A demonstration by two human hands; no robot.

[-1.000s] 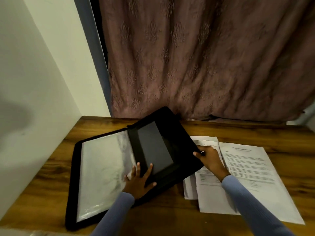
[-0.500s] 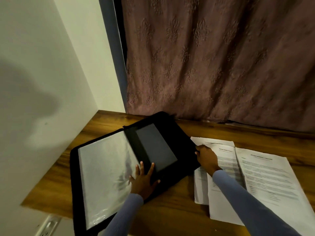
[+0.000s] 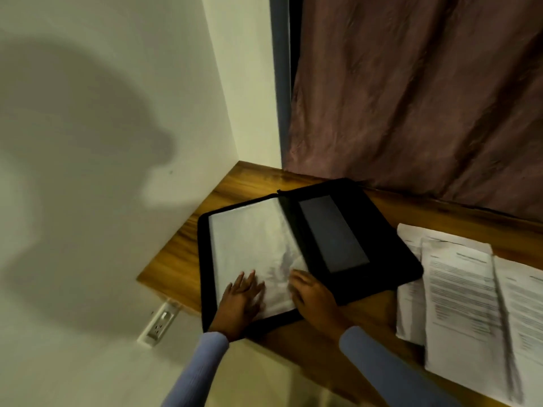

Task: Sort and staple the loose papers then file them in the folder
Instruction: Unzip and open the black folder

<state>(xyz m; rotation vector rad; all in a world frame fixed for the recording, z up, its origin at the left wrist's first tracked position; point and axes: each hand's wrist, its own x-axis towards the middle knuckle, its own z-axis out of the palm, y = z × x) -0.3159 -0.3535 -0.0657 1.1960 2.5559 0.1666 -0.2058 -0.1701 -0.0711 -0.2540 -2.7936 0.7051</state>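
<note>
Left hand (image 3: 239,301) flat, fingers straight, pressing the clear sleeve (image 3: 249,254); grip holds nothing, just pins the plastic smooth. Right hand (image 3: 313,295) at the sleeve's lower right corner, fingers bent on it; pinching or only resting, cannot tell. Probably readying a pocket for filing. Black folder (image 3: 367,230) open on the table (image 3: 173,259); loose papers (image 3: 461,292) just beside, right, unfiled.

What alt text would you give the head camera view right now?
Both hands, left hand and right hand, rest on the clear sleeve page of an open black folder on a wooden desk, with loose papers lying to its right.
</note>
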